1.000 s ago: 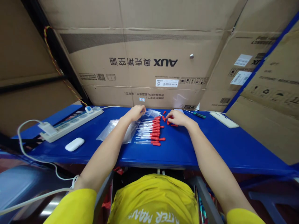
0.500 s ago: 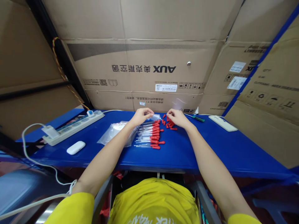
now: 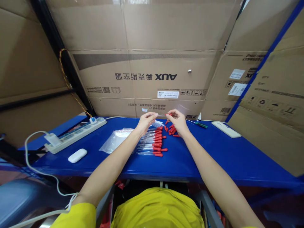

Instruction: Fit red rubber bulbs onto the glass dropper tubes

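Observation:
My left hand [image 3: 146,123] pinches a thin clear dropper tube [image 3: 161,115], held level above the back of the table. In the fingertips of my right hand [image 3: 178,123] is a small red rubber bulb [image 3: 167,115], mostly covered by the fingers, at the tube's right end. Whether the tube sits inside the bulb I cannot tell. Loose clear tubes [image 3: 157,123] lie just below my left hand, and loose red bulbs [image 3: 172,130] below my right. Nearer me, several droppers with red bulbs [image 3: 157,145] form a column, bulbs to the right. A clear plastic bag [image 3: 113,142] lies left of them.
On the blue table [image 3: 180,161], a power strip [image 3: 79,133] and a white rounded case [image 3: 77,155] are at left. A green-handled screwdriver [image 3: 201,125] and a white flat device [image 3: 226,129] lie at right. Cardboard [image 3: 147,38] walls off the back.
My hands have come together over the table's back edge, and the tube now spans between them. My right hand has lifted away from the loose red bulbs. The camera view has tilted slightly.

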A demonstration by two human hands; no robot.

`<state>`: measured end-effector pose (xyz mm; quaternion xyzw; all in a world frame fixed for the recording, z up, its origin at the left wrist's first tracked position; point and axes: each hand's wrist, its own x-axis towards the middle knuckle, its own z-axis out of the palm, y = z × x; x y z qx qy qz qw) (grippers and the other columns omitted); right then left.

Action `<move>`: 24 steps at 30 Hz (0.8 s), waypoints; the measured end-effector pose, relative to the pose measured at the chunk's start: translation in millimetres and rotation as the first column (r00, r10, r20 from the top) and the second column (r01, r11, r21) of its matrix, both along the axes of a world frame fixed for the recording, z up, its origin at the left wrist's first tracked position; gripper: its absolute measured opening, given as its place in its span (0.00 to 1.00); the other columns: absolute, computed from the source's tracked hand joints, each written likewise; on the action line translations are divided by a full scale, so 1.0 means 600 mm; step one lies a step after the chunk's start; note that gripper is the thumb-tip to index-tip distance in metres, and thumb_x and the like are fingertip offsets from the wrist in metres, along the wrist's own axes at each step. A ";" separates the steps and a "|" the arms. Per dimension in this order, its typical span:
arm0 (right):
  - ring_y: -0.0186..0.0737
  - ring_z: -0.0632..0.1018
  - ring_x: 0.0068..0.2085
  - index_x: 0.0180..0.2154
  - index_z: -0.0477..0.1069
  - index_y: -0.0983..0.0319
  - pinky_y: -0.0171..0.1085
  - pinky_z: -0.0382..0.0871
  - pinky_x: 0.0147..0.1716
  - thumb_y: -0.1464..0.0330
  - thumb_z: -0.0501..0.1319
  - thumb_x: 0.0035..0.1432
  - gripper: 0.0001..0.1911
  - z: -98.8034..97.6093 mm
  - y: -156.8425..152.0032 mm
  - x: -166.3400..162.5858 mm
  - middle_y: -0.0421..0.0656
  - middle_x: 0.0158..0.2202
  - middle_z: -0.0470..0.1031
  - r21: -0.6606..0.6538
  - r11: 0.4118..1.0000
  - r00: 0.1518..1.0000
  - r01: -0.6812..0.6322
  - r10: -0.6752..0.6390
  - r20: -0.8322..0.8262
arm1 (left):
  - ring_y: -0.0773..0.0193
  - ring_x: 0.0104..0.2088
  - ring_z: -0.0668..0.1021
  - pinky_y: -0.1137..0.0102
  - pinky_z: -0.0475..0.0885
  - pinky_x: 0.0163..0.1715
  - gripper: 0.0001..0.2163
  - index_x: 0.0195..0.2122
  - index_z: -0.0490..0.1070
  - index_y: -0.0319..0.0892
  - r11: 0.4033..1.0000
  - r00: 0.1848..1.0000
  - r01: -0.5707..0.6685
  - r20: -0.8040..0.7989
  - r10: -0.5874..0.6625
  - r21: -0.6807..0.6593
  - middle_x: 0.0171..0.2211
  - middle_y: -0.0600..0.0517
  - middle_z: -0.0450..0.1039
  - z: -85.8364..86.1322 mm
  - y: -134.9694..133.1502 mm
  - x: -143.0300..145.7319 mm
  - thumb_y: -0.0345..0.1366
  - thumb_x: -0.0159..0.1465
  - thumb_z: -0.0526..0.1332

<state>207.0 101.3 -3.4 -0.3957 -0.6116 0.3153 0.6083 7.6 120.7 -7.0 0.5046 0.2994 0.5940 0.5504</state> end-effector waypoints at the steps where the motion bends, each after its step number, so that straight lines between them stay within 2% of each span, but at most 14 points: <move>1: 0.41 0.80 0.34 0.38 0.72 0.57 0.40 0.79 0.39 0.50 0.72 0.50 0.21 -0.002 -0.001 -0.004 0.40 0.33 0.79 0.000 1.000 1.000 0.000 0.000 -0.006 | 0.68 0.34 0.77 0.72 0.72 0.38 0.23 0.36 0.79 0.40 1.000 1.000 -0.005 0.014 0.005 -0.004 0.33 0.51 0.77 0.002 -0.002 0.002 0.50 0.49 0.82; 5: 0.43 0.82 0.34 0.41 0.73 0.57 0.43 0.81 0.40 0.47 0.74 0.47 0.28 -0.007 -0.007 -0.026 0.41 0.34 0.80 -0.039 0.998 0.998 -0.041 0.038 -0.056 | 0.63 0.44 0.80 0.66 0.75 0.50 0.19 0.34 0.71 0.43 0.999 0.985 -0.029 0.172 0.032 -0.022 0.38 0.49 0.78 0.023 -0.014 0.012 0.53 0.67 0.70; 7: 0.44 0.83 0.35 0.42 0.74 0.58 0.45 0.81 0.42 0.45 0.73 0.47 0.29 -0.009 -0.013 -0.040 0.43 0.34 0.81 -0.050 0.998 0.996 -0.049 0.045 -0.074 | 0.64 0.39 0.78 0.64 0.76 0.51 0.21 0.29 0.62 0.44 0.998 0.950 -0.014 0.310 0.031 -0.056 0.31 0.52 0.72 0.039 -0.023 0.013 0.52 0.73 0.63; 8: 0.45 0.83 0.36 0.41 0.74 0.58 0.45 0.82 0.43 0.44 0.72 0.48 0.28 -0.010 -0.016 -0.047 0.43 0.34 0.82 -0.049 0.998 0.996 -0.050 0.046 -0.076 | 0.65 0.32 0.74 0.64 0.76 0.48 0.23 0.27 0.58 0.45 0.998 0.929 -0.030 0.368 0.048 -0.055 0.26 0.54 0.65 0.048 -0.029 0.011 0.52 0.75 0.60; 10: 0.46 0.84 0.36 0.40 0.74 0.57 0.45 0.82 0.43 0.44 0.71 0.51 0.26 -0.013 -0.026 -0.062 0.43 0.33 0.82 -0.037 0.998 0.997 -0.052 0.049 -0.063 | 0.66 0.25 0.64 0.67 0.76 0.39 0.25 0.26 0.52 0.45 0.999 0.887 -0.046 0.459 0.048 -0.015 0.23 0.57 0.53 0.062 -0.042 0.004 0.52 0.78 0.54; 12: 0.45 0.84 0.34 0.40 0.74 0.57 0.43 0.82 0.39 0.45 0.69 0.55 0.24 -0.017 -0.038 -0.077 0.43 0.32 0.81 -0.019 0.998 0.998 -0.055 0.054 -0.039 | 0.66 0.23 0.57 0.70 0.68 0.27 0.26 0.25 0.49 0.46 0.997 0.857 -0.067 0.515 0.038 0.038 0.23 0.57 0.47 0.072 -0.056 -0.006 0.53 0.79 0.47; 15: 0.43 0.83 0.29 0.42 0.72 0.56 0.41 0.80 0.33 0.47 0.66 0.62 0.20 -0.025 -0.060 -0.094 0.41 0.32 0.82 0.029 0.996 0.996 -0.083 0.083 0.023 | 0.65 0.22 0.54 0.71 0.60 0.22 0.23 0.25 0.48 0.45 0.992 0.811 -0.092 0.585 0.027 0.081 0.24 0.56 0.44 0.078 -0.074 -0.016 0.43 0.80 0.40; 18: 0.43 0.84 0.30 0.43 0.71 0.55 0.41 0.81 0.35 0.49 0.63 0.66 0.17 -0.031 -0.079 -0.107 0.41 0.34 0.82 0.075 0.993 0.991 -0.086 0.077 0.114 | 0.64 0.22 0.51 0.70 0.56 0.21 0.21 0.25 0.48 0.45 0.994 0.799 -0.094 0.600 0.043 0.054 0.24 0.56 0.42 0.077 -0.082 -0.014 0.36 0.79 0.40; 24: 0.44 0.85 0.31 0.41 0.69 0.55 0.41 0.81 0.36 0.51 0.62 0.69 0.14 -0.035 -0.092 -0.118 0.42 0.34 0.83 0.121 0.992 0.991 -0.018 0.002 0.133 | 0.63 0.22 0.49 0.70 0.55 0.20 0.21 0.24 0.49 0.45 0.994 0.774 -0.095 0.632 0.043 0.049 0.22 0.56 0.42 0.071 -0.080 -0.011 0.34 0.78 0.43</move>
